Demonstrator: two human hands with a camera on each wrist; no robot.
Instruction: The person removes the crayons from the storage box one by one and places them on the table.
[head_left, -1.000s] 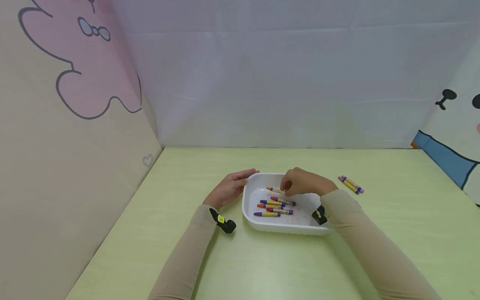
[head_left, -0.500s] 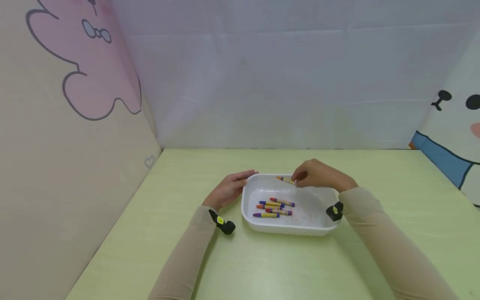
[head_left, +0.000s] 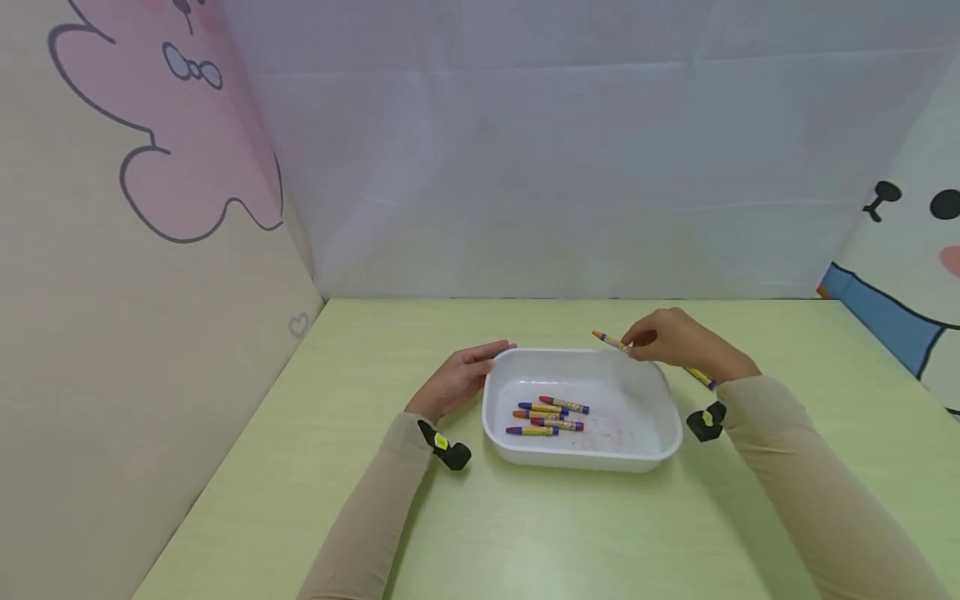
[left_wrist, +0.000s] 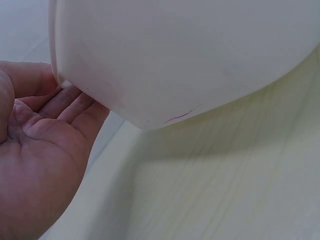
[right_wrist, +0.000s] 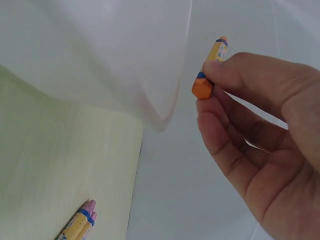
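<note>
Orange at its tip and butt, with a yellow wrapper between blue bands, the held crayon [head_left: 607,338] is pinched at its butt end between thumb and fingertips of the right hand [head_left: 678,343]. It is raised off the worktop [head_left: 480,533], seen just past the far rim of the tray, its tip pointing left and slightly up. The other fingers of that hand are bent below the grip.

The left hand [head_left: 453,379] has its fingers fairly straight, set against the outside of the tray's left far corner, thumb at the rim.

Between the hands stands the white tray [head_left: 645,408], its floor smudged reddish toward the right. Five crayons [head_left: 557,424] lie toward its left side, roughly side by side: two red, one blue, one orange, one purple.

Right of the tray, partly hidden by the right hand, further crayons [right_wrist: 77,225] lie on the worktop; the right wrist view shows two pink ends close together.

Beyond the worktop hangs a pale sheet [head_left: 510,167], flanked on the left by a pink cartoon figure [head_left: 187,167].
</note>
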